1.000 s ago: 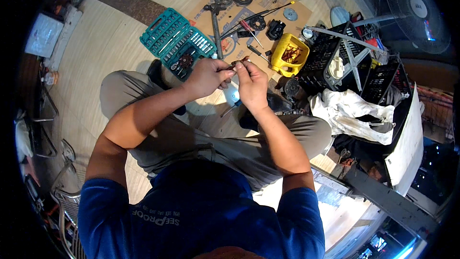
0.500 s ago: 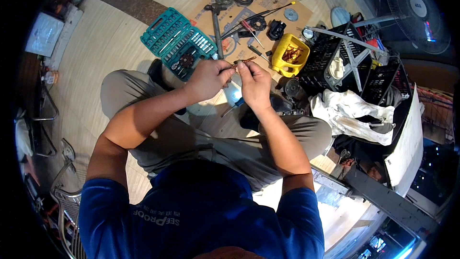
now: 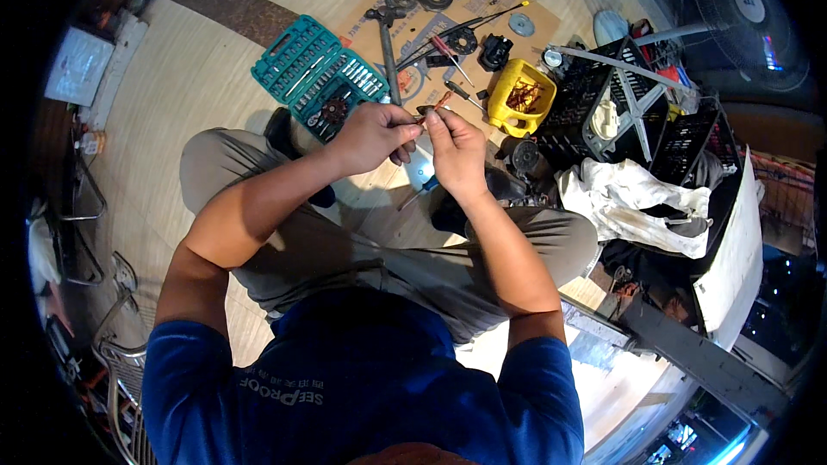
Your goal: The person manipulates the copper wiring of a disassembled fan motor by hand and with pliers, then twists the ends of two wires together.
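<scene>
My left hand [image 3: 372,135] and my right hand [image 3: 454,151] meet in front of me, above my knees. Between the fingertips of both hands sits a small dark metal part [image 3: 424,110]; its exact shape is too small to tell. Both hands pinch it from opposite sides. I sit on a wooden floor in grey trousers and a blue shirt. A teal socket set case [image 3: 315,79] lies open just beyond my left hand. A yellow bin [image 3: 517,96] with small orange parts stands beyond my right hand.
A cardboard sheet [image 3: 482,9] on the floor carries discs, a long wrench [image 3: 388,52], screwdrivers and cables. Black plastic crates [image 3: 629,112] and a white cloth [image 3: 637,202] lie to the right. A fan [image 3: 741,9] stands at the far right. Metal chair frames [image 3: 95,293] stand at the left.
Both hands have stayed together on the small part, with only slight shifts of the fingers.
</scene>
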The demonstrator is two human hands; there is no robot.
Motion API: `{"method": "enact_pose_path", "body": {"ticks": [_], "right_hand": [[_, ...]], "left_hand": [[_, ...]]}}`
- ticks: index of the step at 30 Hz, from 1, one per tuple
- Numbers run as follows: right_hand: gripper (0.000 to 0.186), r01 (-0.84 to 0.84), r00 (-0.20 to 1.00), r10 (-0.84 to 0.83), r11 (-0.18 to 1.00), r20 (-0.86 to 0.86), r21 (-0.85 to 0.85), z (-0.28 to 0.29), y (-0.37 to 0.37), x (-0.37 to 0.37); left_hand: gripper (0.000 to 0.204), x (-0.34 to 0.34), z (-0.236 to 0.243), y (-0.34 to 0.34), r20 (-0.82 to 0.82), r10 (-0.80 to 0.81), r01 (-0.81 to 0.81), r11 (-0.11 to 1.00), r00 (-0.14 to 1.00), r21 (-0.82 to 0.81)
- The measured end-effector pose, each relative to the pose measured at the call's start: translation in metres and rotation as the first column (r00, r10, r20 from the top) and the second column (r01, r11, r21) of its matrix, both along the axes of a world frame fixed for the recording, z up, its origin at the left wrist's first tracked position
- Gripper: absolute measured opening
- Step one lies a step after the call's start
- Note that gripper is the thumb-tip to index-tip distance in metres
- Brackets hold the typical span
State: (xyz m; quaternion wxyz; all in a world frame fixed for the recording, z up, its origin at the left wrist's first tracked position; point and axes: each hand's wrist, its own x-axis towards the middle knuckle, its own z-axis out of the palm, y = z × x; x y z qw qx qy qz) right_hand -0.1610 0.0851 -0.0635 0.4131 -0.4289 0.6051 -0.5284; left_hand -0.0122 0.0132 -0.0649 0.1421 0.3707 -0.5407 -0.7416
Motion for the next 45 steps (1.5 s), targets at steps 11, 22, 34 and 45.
{"method": "enact_pose_path", "body": {"ticks": [11,22,34,45], "right_hand": [[0.021,-0.075,0.995,0.071,0.996,0.070,0.058,0.010,0.002,-0.007],[0.022,0.072,0.988,-0.059,0.994,-0.146,0.083,-0.008,0.002,-0.002],[0.018,-0.065,0.988,0.057,0.997,0.143,0.050,0.004,0.001,-0.003],[0.017,-0.008,0.996,0.008,1.000,-0.086,-0.003,-0.001,0.005,-0.005]], "left_hand": [[0.032,0.006,-0.003,-0.006,-0.283,-0.094,0.200,0.905,0.955,0.376],[0.027,-0.005,0.003,0.005,0.303,0.070,0.154,0.740,0.950,-0.654],[0.023,0.003,-0.010,-0.008,-0.232,-0.100,0.149,0.967,0.968,0.206],[0.025,-0.009,0.008,0.007,0.111,-0.072,0.096,0.969,0.991,-0.227]]}}
